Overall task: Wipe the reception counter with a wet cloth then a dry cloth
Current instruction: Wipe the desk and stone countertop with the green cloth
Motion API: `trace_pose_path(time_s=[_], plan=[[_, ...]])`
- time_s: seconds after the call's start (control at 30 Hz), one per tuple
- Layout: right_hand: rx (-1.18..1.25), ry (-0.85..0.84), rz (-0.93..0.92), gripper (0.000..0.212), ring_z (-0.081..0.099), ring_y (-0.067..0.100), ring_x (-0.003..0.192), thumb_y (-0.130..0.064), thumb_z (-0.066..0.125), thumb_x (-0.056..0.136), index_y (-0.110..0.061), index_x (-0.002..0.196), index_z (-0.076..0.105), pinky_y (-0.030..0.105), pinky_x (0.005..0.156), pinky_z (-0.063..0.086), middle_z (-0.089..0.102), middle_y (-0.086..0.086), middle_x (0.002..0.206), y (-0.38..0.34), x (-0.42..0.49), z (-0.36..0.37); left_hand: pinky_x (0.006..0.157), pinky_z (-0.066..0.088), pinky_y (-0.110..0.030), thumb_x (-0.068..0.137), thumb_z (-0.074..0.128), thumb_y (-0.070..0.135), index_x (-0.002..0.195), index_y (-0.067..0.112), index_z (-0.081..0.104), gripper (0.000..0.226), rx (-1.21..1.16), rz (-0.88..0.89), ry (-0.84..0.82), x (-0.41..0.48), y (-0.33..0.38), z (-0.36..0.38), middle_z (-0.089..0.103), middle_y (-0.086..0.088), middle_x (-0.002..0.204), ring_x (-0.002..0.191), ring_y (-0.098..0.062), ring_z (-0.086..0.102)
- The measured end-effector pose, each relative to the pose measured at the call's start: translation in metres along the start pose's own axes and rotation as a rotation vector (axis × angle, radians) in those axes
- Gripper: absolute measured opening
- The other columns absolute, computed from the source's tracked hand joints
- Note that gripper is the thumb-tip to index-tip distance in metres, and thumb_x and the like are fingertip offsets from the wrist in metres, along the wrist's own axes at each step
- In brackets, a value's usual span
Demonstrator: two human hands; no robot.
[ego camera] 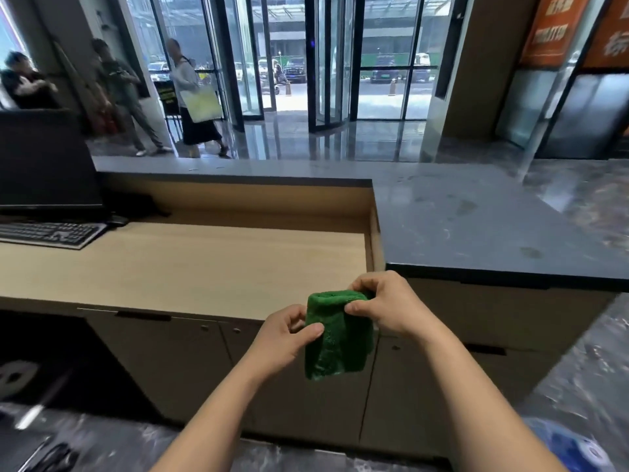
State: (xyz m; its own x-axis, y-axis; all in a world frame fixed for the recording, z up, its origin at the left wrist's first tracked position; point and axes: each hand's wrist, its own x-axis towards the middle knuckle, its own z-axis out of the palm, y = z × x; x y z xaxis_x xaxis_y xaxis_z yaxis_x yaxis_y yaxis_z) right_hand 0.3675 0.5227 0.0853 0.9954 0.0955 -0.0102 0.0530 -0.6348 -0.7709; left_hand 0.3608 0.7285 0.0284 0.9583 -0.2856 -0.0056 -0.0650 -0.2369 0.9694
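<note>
A folded green cloth hangs in the air in front of the desk, held by both hands. My left hand pinches its left edge between thumb and fingers. My right hand grips the top right of the fold. The dark grey reception counter runs along the back and widens to the right, with faint smudges on its surface. Below it lies the lower light wooden desk.
A monitor and keyboard stand at the desk's left end. Cabinet doors lie beneath the desk. Several people stand by the glass entrance beyond the counter. A blue object sits on the floor at bottom right.
</note>
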Motion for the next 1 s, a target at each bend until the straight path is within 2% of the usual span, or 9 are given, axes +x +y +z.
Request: trace_pose_path(time_s=[0.2,0.37,0.4,0.47,0.53,0.6,0.7,0.9,1.0], plan=[[0.026,-0.034,0.060,0.014,0.068,0.020,0.082,-0.020,0.078,0.078,-0.027,0.073,0.068,0.045,0.080,0.057,0.070,-0.003,0.081,-0.003,0.055,0.044,0.067,0.046,-0.007,0.089,0.064,0.003,0.096,0.004,0.066,0.007,0.059,-0.068,0.070,0.031,-0.027,-0.037,0.071,0.001,0.087,0.076,0.005,0.066],[0.008,-0.042,0.118,0.014,0.067,0.019,0.081,-0.019,0.077,0.079,-0.026,0.072,0.067,0.044,0.080,0.057,0.070,-0.002,0.081,0.008,0.109,0.069,0.064,0.050,-0.017,0.087,0.066,0.005,0.088,0.006,0.066,0.001,0.133,-0.132,0.086,0.073,-0.053,-0.058,0.071,-0.003,0.080,0.071,-0.007,0.067],[-0.001,-0.043,0.128,0.014,0.067,0.020,0.081,-0.019,0.077,0.079,-0.025,0.072,0.066,0.044,0.080,0.057,0.070,-0.002,0.081,0.012,0.121,0.073,0.063,0.051,-0.020,0.085,0.070,0.010,0.084,0.012,0.066,0.004,0.142,-0.155,0.092,0.084,-0.058,-0.061,0.070,-0.001,0.075,0.071,-0.012,0.067],[-0.016,-0.051,0.159,0.014,0.068,0.021,0.081,-0.019,0.077,0.079,-0.025,0.072,0.066,0.045,0.079,0.057,0.070,-0.001,0.081,0.021,0.146,0.082,0.068,0.052,-0.033,0.071,0.074,0.037,0.075,0.026,0.067,0.013,0.202,-0.217,0.115,0.106,-0.070,-0.067,0.069,0.004,0.069,0.071,-0.019,0.067],[-0.028,-0.065,0.191,0.015,0.068,0.021,0.080,-0.019,0.077,0.079,-0.025,0.071,0.065,0.045,0.079,0.057,0.070,-0.001,0.081,0.031,0.169,0.089,0.078,0.050,-0.043,0.057,0.066,0.056,0.072,0.036,0.066,0.025,0.277,-0.267,0.120,0.132,-0.085,-0.072,0.066,0.010,0.063,0.068,-0.019,0.063],[-0.039,-0.075,0.216,0.015,0.068,0.020,0.080,-0.020,0.076,0.079,-0.026,0.071,0.065,0.044,0.079,0.057,0.070,-0.002,0.081,0.041,0.193,0.094,0.085,0.046,-0.045,0.065,0.069,0.052,0.069,0.035,0.064,0.018,0.342,-0.306,0.139,0.154,-0.091,-0.073,0.059,0.014,0.059,0.066,-0.014,0.059],[-0.078,-0.075,0.244,0.012,0.067,0.018,0.081,-0.023,0.076,0.079,-0.026,0.073,0.065,0.040,0.078,0.056,0.071,-0.003,0.084,0.053,0.225,0.101,0.090,0.040,-0.036,0.080,0.070,0.041,0.068,0.032,0.059,0.019,0.483,-0.343,0.161,0.185,-0.096,-0.075,0.059,0.013,0.065,0.076,-0.012,0.061],[-0.190,-0.112,0.263,0.007,0.065,0.018,0.086,-0.027,0.074,0.080,-0.028,0.084,0.068,0.033,0.075,0.054,0.071,-0.003,0.091,0.067,0.274,0.120,0.083,0.031,-0.033,0.083,0.066,0.041,0.066,0.028,0.052,0.026,0.618,-0.368,0.097,0.229,-0.118,-0.091,0.057,0.014,0.068,0.081,-0.012,0.058],[-0.216,-0.119,0.277,0.013,0.064,0.018,0.095,-0.027,0.073,0.082,-0.028,0.095,0.070,0.031,0.077,0.052,0.071,-0.003,0.099,0.074,0.283,0.129,0.081,0.028,-0.031,0.081,0.068,0.039,0.071,0.030,0.057,0.017,0.618,-0.366,0.082,0.236,-0.126,-0.100,0.061,0.016,0.070,0.082,-0.007,0.059]])
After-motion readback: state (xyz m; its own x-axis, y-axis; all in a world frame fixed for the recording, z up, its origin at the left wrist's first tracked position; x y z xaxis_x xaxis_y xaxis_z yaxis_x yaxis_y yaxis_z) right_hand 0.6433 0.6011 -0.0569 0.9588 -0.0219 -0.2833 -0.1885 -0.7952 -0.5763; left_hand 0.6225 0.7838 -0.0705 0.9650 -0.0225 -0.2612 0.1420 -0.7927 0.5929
